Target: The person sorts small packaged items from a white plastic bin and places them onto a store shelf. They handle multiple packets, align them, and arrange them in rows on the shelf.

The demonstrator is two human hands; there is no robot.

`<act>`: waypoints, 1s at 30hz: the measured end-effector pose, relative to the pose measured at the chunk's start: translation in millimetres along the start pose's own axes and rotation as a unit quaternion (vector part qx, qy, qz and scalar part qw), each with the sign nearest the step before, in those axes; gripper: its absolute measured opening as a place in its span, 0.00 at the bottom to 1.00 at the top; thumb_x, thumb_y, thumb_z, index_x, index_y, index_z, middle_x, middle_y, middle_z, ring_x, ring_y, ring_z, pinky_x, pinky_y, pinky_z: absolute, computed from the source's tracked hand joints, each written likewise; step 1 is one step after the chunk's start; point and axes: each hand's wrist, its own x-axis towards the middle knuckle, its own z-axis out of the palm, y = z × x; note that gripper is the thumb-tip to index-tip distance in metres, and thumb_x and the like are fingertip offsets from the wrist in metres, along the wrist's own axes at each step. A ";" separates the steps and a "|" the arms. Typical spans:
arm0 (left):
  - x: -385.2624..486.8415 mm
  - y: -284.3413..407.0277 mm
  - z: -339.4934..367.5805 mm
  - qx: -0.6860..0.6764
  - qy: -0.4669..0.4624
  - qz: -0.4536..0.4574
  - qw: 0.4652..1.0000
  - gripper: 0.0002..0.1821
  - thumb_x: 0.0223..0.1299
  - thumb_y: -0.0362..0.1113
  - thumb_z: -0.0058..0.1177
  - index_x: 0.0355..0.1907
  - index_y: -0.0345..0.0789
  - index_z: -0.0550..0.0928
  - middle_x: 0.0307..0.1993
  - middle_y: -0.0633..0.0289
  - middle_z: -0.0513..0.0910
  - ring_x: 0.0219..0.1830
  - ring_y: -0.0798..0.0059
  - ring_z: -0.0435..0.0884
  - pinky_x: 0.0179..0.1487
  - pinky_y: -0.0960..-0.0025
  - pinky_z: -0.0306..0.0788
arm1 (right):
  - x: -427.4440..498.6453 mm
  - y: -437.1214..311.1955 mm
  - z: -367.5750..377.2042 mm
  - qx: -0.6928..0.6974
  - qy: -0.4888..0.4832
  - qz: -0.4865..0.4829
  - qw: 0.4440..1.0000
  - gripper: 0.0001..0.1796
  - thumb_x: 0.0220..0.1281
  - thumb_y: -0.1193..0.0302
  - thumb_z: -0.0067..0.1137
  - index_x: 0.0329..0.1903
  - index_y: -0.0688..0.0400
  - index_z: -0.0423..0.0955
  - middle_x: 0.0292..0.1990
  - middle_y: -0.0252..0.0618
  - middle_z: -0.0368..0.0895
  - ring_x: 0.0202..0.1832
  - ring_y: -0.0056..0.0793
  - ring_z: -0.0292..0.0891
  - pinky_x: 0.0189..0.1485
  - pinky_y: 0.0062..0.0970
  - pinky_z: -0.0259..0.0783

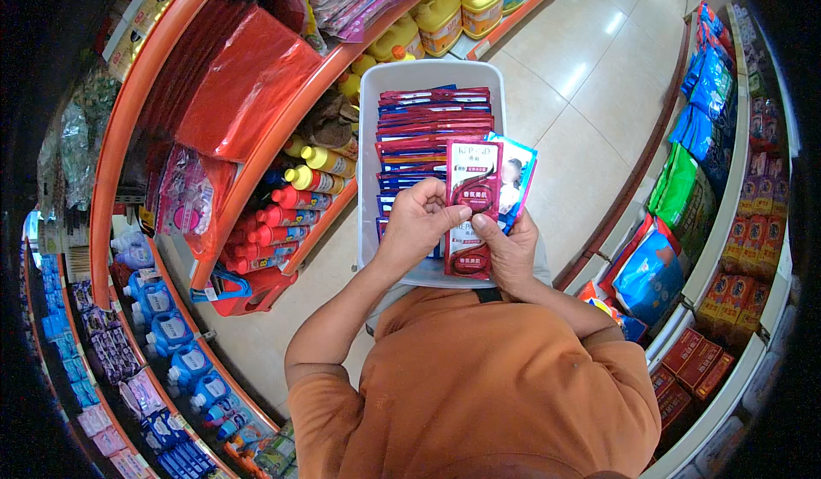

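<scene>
My left hand (417,216) pinches the lower edge of a dark red and white sachet (474,168) between thumb and fingers. Just below it is a second sachet of the same design (468,257); I cannot tell whether the two are joined. My right hand (511,245) grips this lower sachet with the thumb on its face. Behind them a blue and white sachet (516,174) fans out to the right, also in my right hand. Under both hands stands a white plastic bin (367,126), where rows of red and blue sachets (433,120) stand on edge.
Orange-edged shelves (272,104) on the left carry red plastic bags (247,87), red-capped bottles (282,232) and blue jugs (170,331). Yellow jugs (439,20) line the far shelf. To the right, bagged goods (648,280) and boxes (696,360) fill shelves along the tiled floor (574,126).
</scene>
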 end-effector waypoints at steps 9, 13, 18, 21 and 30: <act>-3.7 1.1 1.0 -0.131 0.024 -0.011 0.991 0.06 0.49 0.25 0.51 0.33 0.31 0.75 0.30 0.63 0.78 0.30 0.83 0.75 0.37 0.79 0.69 | -0.7 5.4 -11.1 0.061 0.002 0.016 0.998 0.15 0.60 0.70 0.42 0.47 0.63 0.64 0.41 0.35 0.72 0.41 0.19 0.68 0.44 0.21 0.64; -2.8 5.3 -4.9 -0.138 0.041 -0.012 0.990 0.06 0.49 0.25 0.51 0.32 0.31 0.75 0.30 0.61 0.79 0.30 0.82 0.76 0.36 0.79 0.70 | -0.3 8.0 -13.6 0.079 0.022 0.028 0.996 0.16 0.60 0.67 0.42 0.48 0.64 0.64 0.41 0.36 0.72 0.41 0.20 0.68 0.44 0.21 0.64; 3.6 23.7 -41.0 -0.163 0.152 0.083 0.971 0.06 0.48 0.25 0.52 0.32 0.31 0.76 0.28 0.63 0.79 0.26 0.82 0.76 0.34 0.79 0.71 | 5.1 6.5 -12.9 0.065 0.024 -0.034 0.997 0.21 0.63 0.63 0.35 0.53 0.63 0.53 0.42 0.53 0.72 0.38 0.45 0.74 0.41 0.38 0.72; -1.8 27.7 -51.0 0.104 0.118 0.057 0.986 0.06 0.48 0.28 0.52 0.30 0.29 0.77 0.23 0.64 0.79 0.24 0.83 0.74 0.29 0.77 0.68 | 0.1 3.2 -10.1 0.123 0.003 -0.069 0.990 0.21 0.63 0.63 0.33 0.54 0.61 0.52 0.43 0.54 0.71 0.38 0.46 0.74 0.41 0.38 0.72; 4.9 -8.1 -3.3 0.525 -0.182 0.068 0.829 0.05 0.41 0.28 0.49 0.23 0.34 0.80 0.21 0.51 0.78 0.28 0.59 0.78 0.33 0.62 0.71 | -7.0 -0.1 -7.5 0.114 -0.033 -0.099 0.988 0.20 0.63 0.63 0.30 0.53 0.63 0.52 0.42 0.56 0.71 0.37 0.47 0.74 0.41 0.40 0.72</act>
